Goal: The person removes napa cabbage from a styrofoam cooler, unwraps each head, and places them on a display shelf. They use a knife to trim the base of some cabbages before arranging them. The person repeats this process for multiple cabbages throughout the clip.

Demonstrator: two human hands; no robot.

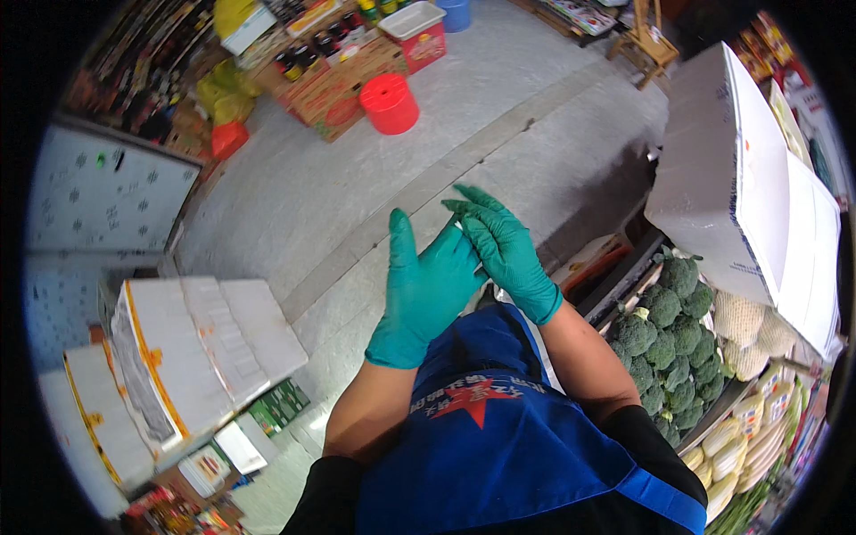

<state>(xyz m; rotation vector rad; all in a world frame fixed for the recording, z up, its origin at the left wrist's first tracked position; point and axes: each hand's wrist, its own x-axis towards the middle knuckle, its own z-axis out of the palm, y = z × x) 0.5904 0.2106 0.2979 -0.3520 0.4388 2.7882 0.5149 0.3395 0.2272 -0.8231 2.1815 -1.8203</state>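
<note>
Green rubber-like gloves cover both of my hands, which meet in front of a blue apron (535,455) with a red star. My left hand (435,281) is spread flat, its thumb pointing away from me and apart from the fingers. Over the left fingertips lies my right hand (501,241), its thumb and fingers pinching the glove at a left finger, where a small pale spot shows. Whether the right fingers hold only the glove's tip or the finger too is hidden. Bare forearms and black sleeves show behind the gloves.
Broccoli heads (662,341) fill a display at the right, below a large white foam box (709,174). White foam boxes (221,334) are stacked at the left. A red plastic stool (389,104) stands on the grey floor, beside cardboard boxes (348,87). A wooden chair (643,47) is farther back.
</note>
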